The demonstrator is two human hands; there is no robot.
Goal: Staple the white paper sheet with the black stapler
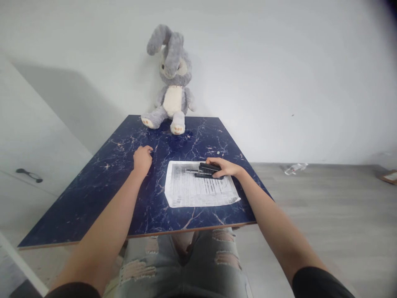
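My right hand [225, 167] is wrapped round the rear of a black stapler [208, 167] over the upper part of a printed sheet of paper [198, 192]. The stapler's jaws stand apart, its black top raised, and a thin metallic strip juts out to the left. Left of the paper, my left hand [143, 159] rests on the blue marbled table [151, 215] with its fingers curled in. A tiny glint shows at those fingertips, too small to name. The sheet lies flat, printed side up, its lower right corner slightly lifted.
A grey plush rabbit [173, 82] sits at the table's far edge against the white wall [263, 62]. A white cabinet with a dark handle [29, 175] stands at left. On the wooden floor [325, 215] lie clear plastic packaging [295, 168] and part of a brown box [389, 177].
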